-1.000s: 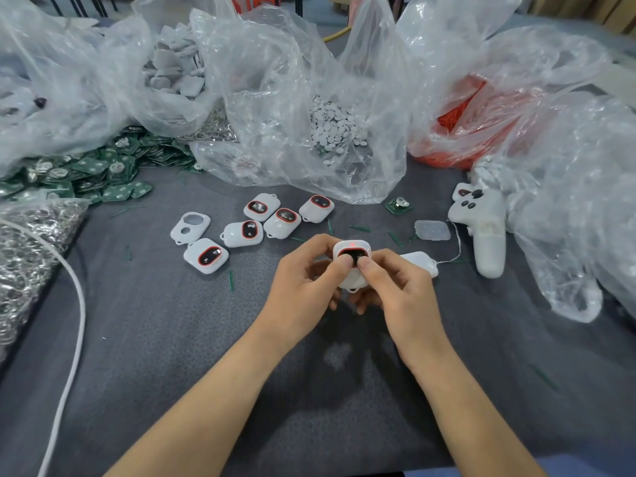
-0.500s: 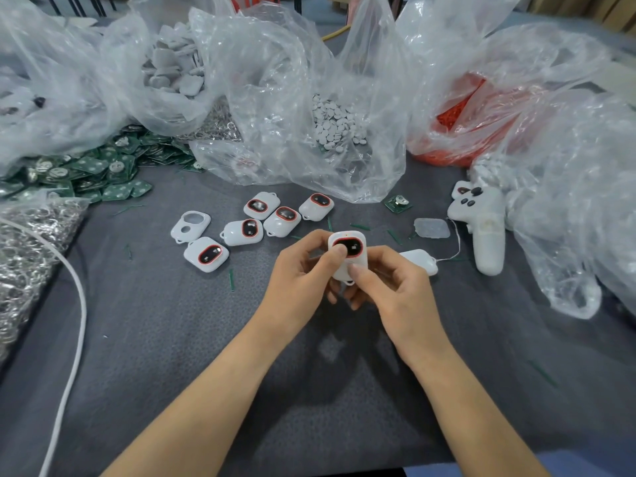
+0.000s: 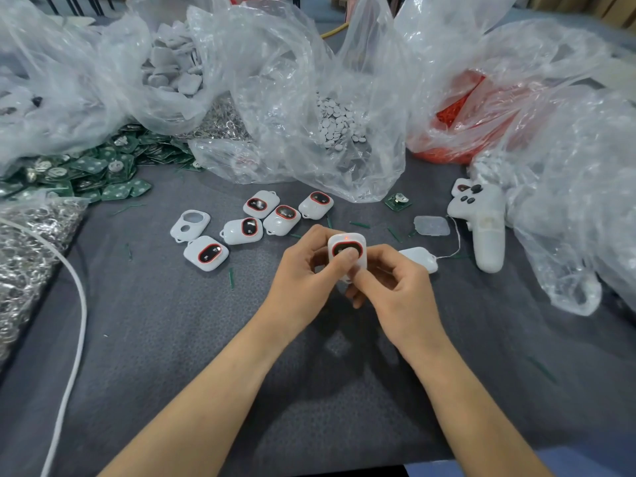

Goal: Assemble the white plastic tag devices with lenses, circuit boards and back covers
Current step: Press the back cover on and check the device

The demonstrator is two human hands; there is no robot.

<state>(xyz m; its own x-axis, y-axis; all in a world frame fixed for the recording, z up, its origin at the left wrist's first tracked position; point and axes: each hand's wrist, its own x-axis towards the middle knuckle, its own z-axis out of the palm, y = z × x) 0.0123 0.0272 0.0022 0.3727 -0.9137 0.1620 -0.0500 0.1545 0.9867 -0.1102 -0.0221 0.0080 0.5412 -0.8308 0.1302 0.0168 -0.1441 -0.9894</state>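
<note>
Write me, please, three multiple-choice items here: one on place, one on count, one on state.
1. Where are the green circuit boards? A front right; B far left on the table; C dead centre.
2. How many red-ringed tags lie left of the left hand? A two; B nine; C five.
3. The held tag is: A gripped by left hand and right hand; B lying flat; C bagged.
Key: B, they heap at the left edge; C, five red rings show; A, fingers of both curl round it.

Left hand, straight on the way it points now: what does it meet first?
The white tag, held by left hand and right hand; beyond it probably the clear plastic bag, depth unclear.
</note>
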